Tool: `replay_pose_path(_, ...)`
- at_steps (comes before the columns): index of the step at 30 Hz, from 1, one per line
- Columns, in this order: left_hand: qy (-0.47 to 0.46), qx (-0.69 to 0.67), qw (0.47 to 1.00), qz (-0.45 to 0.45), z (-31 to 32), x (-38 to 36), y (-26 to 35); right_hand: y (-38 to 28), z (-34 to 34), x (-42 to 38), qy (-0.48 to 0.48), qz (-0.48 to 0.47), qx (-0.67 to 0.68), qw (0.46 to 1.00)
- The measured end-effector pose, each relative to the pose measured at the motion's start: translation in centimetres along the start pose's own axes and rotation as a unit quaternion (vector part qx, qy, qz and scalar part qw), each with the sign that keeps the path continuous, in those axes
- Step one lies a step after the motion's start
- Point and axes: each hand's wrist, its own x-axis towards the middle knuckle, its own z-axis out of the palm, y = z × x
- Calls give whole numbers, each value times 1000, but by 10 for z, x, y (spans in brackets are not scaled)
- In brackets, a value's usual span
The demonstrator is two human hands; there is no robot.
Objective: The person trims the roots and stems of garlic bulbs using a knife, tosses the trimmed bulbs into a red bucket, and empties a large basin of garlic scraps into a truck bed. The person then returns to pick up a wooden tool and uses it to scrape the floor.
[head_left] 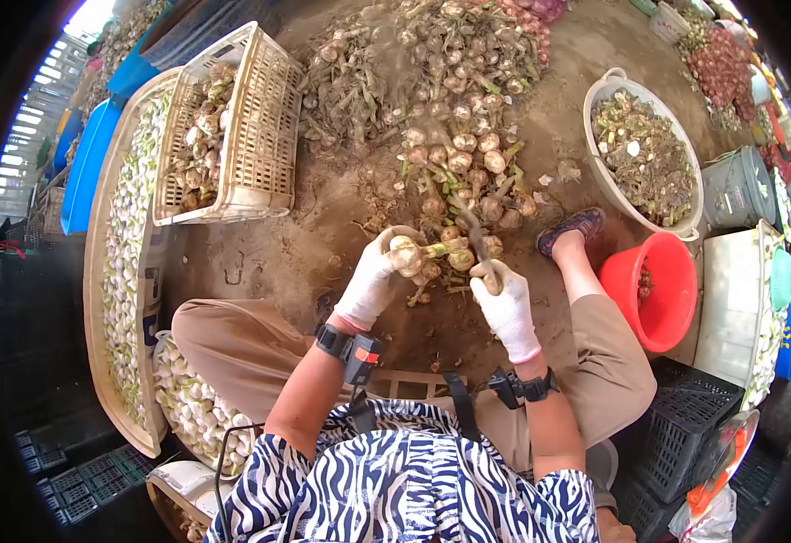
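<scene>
My left hand, in a white glove, is closed round a garlic bulb whose thick stem points right. My right hand, gloved too, grips the handle of a knife. Its dark, slightly curved blade points away from me, just right of the stem's end. Beneath and beyond both hands lies a pile of untrimmed garlic with dirty bulbs, stems and roots, spread over the brown floor.
At left stand a cream crate of trimmings and bulbs and a long tub of cleaned garlic. On the right are a white basin of scraps, a red bucket and black crates. My bare legs and sandal flank the work area.
</scene>
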Motion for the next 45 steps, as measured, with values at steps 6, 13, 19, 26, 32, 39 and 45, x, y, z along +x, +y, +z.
replay_pose_path(6,10,-220,975,-13,-7,10,-9,42,10,9,-116,97,-86,985)
replay_pose_path(13,77,44,995,40,-53,77,34,29,-28,21,23,247,139,959)
replay_pose_path(19,-49,764,643,20,-42,142,-131,8,-37,27,67,244,135,958)
replay_pose_path(26,-24,779,627,-2,-55,179,-160,15,-34,27,109,239,146,954)
replay_pose_path(32,-40,266,957,-111,-31,115,-65,27,-20,21,56,53,-138,987)
replay_pose_path(39,-125,431,887,105,-5,49,-17,-19,0,7,-78,-160,-381,907)
replay_pose_path(45,-111,438,869,202,0,25,-13,-38,1,-7,-91,-212,-416,880)
